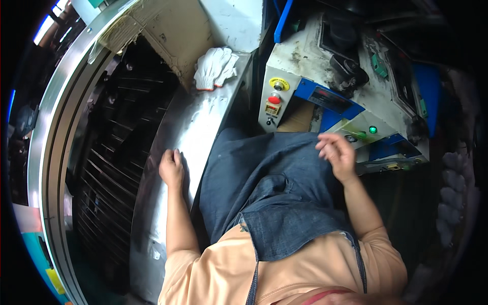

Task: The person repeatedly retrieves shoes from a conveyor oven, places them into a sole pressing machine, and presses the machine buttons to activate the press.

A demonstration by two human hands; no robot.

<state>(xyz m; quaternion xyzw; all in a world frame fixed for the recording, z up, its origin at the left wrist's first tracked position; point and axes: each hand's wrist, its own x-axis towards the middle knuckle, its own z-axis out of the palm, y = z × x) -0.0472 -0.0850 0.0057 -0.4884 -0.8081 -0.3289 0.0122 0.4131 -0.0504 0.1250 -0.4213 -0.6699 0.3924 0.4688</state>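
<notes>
My left hand [172,168] is loosely closed at the shiny metal ledge [201,129] on my left, with nothing visible in it; some of its fingers are turned out of sight. My right hand [339,156] hovers by my right knee, its fingers half bent and apart, holding nothing. It is nearest to the front of a grimy white and blue machine [300,56], whose small green lit button [373,129] sits just beyond it. A dark blue denim apron [274,203] covers my lap. White knit gloves [215,68] lie on the ledge's far end.
A red push button [274,98] with a yellow-ringed one above it is on the machine's front. Left of the ledge is a dark slatted opening [114,168], bordered by a curved-looking metal frame [43,152]. A worn cardboard sheet [168,35] stands behind the gloves.
</notes>
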